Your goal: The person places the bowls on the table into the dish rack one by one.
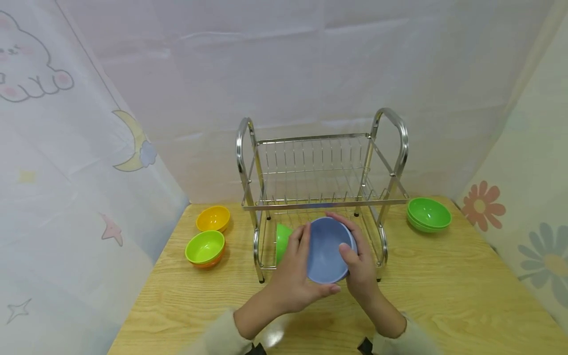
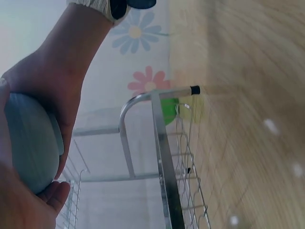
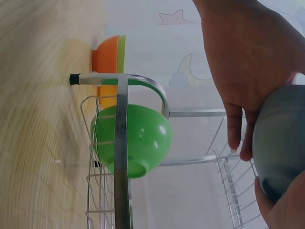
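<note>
On a wood-grain desk [image 1: 443,296], clock directions run from the blue bowl [image 1: 327,250]. Farthest left, between nine and ten o'clock, sits a yellow-orange bowl [image 1: 213,218]; just in front of it, at nine, a lime bowl [image 1: 204,247] nests in an orange bowl [image 1: 208,264]. Next comes a two-tier metal rack [image 1: 317,204], its upper tier at twelve. On its lower tier, close by at nine, a green bowl [image 1: 281,240] rests on edge, mouth turned left, partly hidden. At eight, the person's left hand [image 1: 290,281] cups the blue bowl, fingers along its side, thumb apart along the bottom. The blue bowl is held up before the rack, mouth toward the wearer. At four, the right hand [image 1: 361,266] grips it, thumb over the rim, fingers around the outside. Farthest right, between two and three, stand two nested green bowls [image 1: 429,214].
</note>
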Demonstrator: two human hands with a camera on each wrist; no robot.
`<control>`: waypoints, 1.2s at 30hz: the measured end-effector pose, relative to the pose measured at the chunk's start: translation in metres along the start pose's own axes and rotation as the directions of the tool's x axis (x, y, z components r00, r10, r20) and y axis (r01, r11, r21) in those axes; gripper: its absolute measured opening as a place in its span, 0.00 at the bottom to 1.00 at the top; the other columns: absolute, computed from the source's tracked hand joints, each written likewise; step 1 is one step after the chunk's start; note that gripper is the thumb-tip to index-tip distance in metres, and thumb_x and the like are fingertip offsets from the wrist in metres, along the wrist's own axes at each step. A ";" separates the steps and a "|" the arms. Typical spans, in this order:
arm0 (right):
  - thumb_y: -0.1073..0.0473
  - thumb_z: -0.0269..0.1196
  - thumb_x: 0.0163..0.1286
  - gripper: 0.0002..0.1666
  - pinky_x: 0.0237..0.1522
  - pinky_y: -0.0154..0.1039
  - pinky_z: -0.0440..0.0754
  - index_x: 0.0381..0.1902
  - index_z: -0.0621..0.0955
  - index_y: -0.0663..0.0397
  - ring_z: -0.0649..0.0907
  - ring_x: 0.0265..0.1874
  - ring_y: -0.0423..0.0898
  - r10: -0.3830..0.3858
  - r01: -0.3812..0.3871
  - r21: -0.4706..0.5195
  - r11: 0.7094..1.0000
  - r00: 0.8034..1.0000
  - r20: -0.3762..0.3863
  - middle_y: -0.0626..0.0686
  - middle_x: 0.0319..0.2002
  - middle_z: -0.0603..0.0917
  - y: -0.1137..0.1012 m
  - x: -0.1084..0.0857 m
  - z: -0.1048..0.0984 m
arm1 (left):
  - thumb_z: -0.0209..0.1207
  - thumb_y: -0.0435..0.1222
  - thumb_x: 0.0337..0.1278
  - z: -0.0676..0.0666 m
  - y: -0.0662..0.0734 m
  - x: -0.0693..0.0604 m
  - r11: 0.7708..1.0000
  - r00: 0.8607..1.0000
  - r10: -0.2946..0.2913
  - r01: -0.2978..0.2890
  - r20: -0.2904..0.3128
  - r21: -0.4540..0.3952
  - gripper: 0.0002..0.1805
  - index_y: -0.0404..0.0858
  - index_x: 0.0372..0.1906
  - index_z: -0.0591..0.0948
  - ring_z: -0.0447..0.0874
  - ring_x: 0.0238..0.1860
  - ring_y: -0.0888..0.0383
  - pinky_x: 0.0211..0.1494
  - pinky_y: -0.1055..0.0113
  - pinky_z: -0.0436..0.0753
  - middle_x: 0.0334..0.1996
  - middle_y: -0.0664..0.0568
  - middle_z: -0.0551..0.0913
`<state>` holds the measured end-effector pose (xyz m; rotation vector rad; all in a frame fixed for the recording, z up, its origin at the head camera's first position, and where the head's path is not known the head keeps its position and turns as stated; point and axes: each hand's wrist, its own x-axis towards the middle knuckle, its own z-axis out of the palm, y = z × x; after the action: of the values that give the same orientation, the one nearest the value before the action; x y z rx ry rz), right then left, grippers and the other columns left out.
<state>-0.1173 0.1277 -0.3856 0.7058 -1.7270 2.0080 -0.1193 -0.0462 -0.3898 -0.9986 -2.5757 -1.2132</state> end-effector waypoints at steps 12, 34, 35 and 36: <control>0.73 0.49 0.64 0.29 0.58 0.40 0.80 0.64 0.76 0.68 0.78 0.62 0.53 -0.153 0.157 0.044 0.987 0.984 -0.088 0.54 0.62 0.81 0.007 0.001 0.006 | 0.55 0.73 0.54 0.015 -0.002 -0.001 1.000 1.000 -0.011 0.011 -0.025 -0.017 0.67 0.45 0.81 0.30 0.62 0.73 0.45 0.64 0.50 0.79 0.80 0.44 0.41; 0.69 0.54 0.53 0.32 0.56 0.33 0.81 0.59 0.80 0.67 0.81 0.60 0.47 -0.232 0.220 -0.297 0.929 0.973 -0.005 0.58 0.58 0.84 0.014 0.007 -0.011 | 0.53 0.72 0.59 0.005 -0.006 0.001 0.992 0.991 -0.056 0.041 0.120 0.123 0.63 0.46 0.81 0.31 0.62 0.75 0.46 0.69 0.50 0.75 0.82 0.49 0.40; 0.69 0.55 0.53 0.32 0.56 0.33 0.81 0.59 0.80 0.66 0.81 0.60 0.47 -0.237 0.225 -0.304 0.926 0.972 -0.001 0.58 0.57 0.84 0.014 0.007 -0.011 | 0.51 0.73 0.59 0.004 -0.006 0.000 0.990 0.992 -0.053 0.037 0.118 0.133 0.62 0.46 0.81 0.31 0.62 0.75 0.46 0.70 0.49 0.74 0.82 0.48 0.40; 0.69 0.55 0.53 0.32 0.56 0.33 0.81 0.59 0.81 0.66 0.81 0.59 0.47 -0.239 0.228 -0.310 0.923 0.971 0.003 0.58 0.57 0.84 0.014 0.008 -0.011 | 0.50 0.73 0.59 0.003 -0.006 0.000 0.990 0.992 -0.049 0.033 0.113 0.138 0.62 0.46 0.82 0.32 0.61 0.75 0.46 0.70 0.49 0.74 0.82 0.47 0.41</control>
<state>-0.1331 0.1360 -0.3935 0.7258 -1.7880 1.5376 -0.1225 -0.0465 -0.3958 -1.0205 -2.7380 -0.9997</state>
